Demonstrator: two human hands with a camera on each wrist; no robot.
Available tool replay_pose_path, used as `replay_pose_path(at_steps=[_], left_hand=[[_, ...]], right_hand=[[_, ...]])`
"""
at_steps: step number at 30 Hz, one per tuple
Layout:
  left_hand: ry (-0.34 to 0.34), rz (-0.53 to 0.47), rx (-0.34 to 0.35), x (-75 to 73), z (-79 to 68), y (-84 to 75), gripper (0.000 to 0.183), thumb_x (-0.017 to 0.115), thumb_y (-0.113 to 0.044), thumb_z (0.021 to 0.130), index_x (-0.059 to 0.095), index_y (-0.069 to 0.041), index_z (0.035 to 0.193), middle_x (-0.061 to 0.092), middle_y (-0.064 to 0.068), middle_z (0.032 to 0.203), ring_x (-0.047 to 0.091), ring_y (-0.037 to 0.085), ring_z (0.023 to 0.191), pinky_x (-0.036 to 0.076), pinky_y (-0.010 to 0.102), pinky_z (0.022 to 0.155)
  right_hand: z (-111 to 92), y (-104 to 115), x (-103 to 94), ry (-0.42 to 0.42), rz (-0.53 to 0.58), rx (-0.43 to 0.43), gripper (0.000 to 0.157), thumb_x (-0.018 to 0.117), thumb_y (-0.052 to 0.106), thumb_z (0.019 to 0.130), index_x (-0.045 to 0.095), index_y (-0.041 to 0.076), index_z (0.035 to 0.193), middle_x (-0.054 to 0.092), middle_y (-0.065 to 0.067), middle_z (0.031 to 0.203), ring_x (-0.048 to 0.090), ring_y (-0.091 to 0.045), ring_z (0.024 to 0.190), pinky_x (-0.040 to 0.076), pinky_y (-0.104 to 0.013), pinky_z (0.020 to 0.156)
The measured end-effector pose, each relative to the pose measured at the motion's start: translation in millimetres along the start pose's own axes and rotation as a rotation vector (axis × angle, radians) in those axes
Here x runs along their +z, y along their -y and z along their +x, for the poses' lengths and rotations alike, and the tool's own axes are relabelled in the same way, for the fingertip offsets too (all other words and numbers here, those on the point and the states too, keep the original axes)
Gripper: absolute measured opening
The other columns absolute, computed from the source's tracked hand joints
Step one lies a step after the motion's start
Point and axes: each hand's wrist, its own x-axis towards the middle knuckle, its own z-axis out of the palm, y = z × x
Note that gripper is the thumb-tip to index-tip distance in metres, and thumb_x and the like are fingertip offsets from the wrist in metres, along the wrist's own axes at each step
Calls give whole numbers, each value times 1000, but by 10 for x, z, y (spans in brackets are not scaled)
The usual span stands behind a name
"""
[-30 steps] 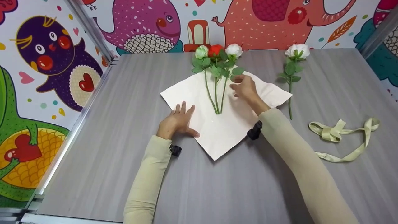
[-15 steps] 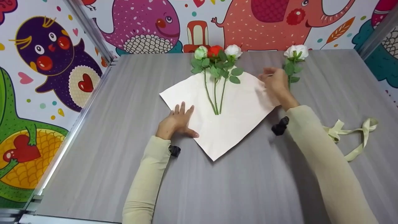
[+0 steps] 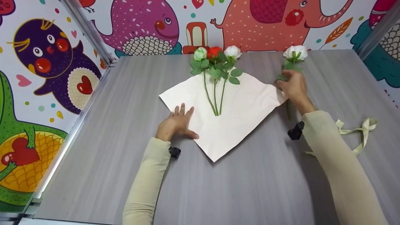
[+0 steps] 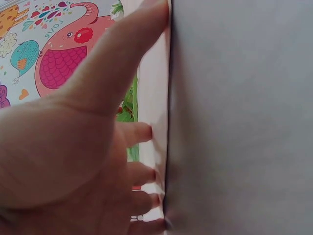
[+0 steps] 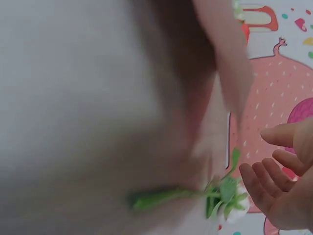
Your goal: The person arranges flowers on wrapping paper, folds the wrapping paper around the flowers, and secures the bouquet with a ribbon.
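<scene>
- Head view: I see the right hand over the stem of the lone white rose, at the right of the table. A second ago it was beside the leaves of the bunch, and half a second ago over the right corner of the cream paper.
- Head view: the left hand is where it was, fingers spread and thumb out, resting on the paper's left edge, grasping nothing.
- Head view: the green-white rose, red rose and white rose lie as before on the paper, blooms past its far edge, stems converging toward its middle. The right sleeve now covers part of the ribbon, which showed in full a second ago.
- Left wrist view: I see the fingertips and thumb touching the paper's edge, the hand unclenched.
- Right wrist view: the right hand's fingers are slightly bent and apart from the thumb, holding nothing, just beside the lone rose's leaves and bloom. The paper is blurred here.
</scene>
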Motion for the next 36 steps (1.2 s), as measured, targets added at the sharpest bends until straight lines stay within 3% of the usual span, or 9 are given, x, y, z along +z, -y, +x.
replay_pose_path(at_steps=[7, 13, 19, 26, 28, 30, 32, 34, 36], left_hand=[[8, -10, -5, 7, 0, 5, 117, 76, -52, 84, -1, -10, 162, -15, 29, 164, -11, 48, 153, 3, 59, 126], [7, 11, -5, 8, 20, 16, 117, 76, -53, 84, 0, -9, 162, -14, 29, 164, -9, 49, 153, 5, 60, 125], [8, 7, 4, 4, 16, 9, 118, 76, -52, 84, 0, -8, 162, -14, 30, 164, -10, 49, 153, 5, 60, 125], [6, 2, 11, 4, 8, 14, 117, 76, -52, 84, 0, -8, 162, -15, 30, 164, -10, 50, 153, 4, 60, 125], [4, 5, 11, 4, 9, 16, 117, 76, -52, 84, 0, -8, 162, -14, 31, 164, -10, 50, 153, 5, 60, 125], [1, 10, 10, 5, 10, 17, 117, 76, -52, 84, 1, -8, 162, -13, 31, 164, -9, 50, 153, 5, 60, 125], [1, 13, 10, 8, 13, 17, 117, 75, -52, 84, 1, -8, 162, -13, 31, 164, -9, 50, 153, 6, 60, 125], [1, 14, 8, 8, 17, 15, 117, 76, -52, 84, 1, -8, 162, -13, 30, 164, -8, 50, 153, 6, 60, 125], [2, 12, 6, 4, 18, 13, 117, 76, -52, 83, 1, -8, 162, -13, 30, 164, -8, 50, 153, 6, 60, 125]], right_hand=[[-23, -215, -75, -19, -65, -25, 52, 66, 10, 90, 54, -8, 137, 56, -32, 136, 48, -46, 132, 36, -54, 111], [-34, -330, -94, 38, -153, -12, 58, 68, 15, 88, 52, -11, 137, 55, -35, 133, 48, -51, 127, 37, -58, 109], [-92, -433, -103, 96, -176, -7, 60, 67, 16, 89, 49, -13, 139, 57, -38, 130, 51, -53, 123, 40, -59, 106], [-107, -446, -113, 93, -203, 33, 52, 65, 14, 90, 55, -15, 131, 61, -36, 125, 55, -51, 116, 46, -56, 99], [-100, -448, -122, 90, -202, 50, 51, 64, 14, 89, 56, -15, 130, 63, -35, 121, 60, -48, 107, 51, -49, 91], [-90, -450, -132, 94, -191, 73, 49, 62, 12, 88, 58, -15, 129, 65, -34, 120, 69, -34, 87, 55, -34, 78], [-74, -459, -142, 101, -153, 111, 49, 61, 10, 85, 58, -15, 128, 66, -34, 116, 69, -16, 63, 53, -22, 64], [-50, -466, -149, 120, -77, 167, 49, 59, 7, 84, 58, -14, 129, 71, -29, 95, 62, -4, 46, 51, -17, 52], [-34, -471, -158, 153, 32, 228, 51, 58, 6, 86, 54, -15, 133, 70, -16, 76, 60, -1, 42, 53, -18, 49]])
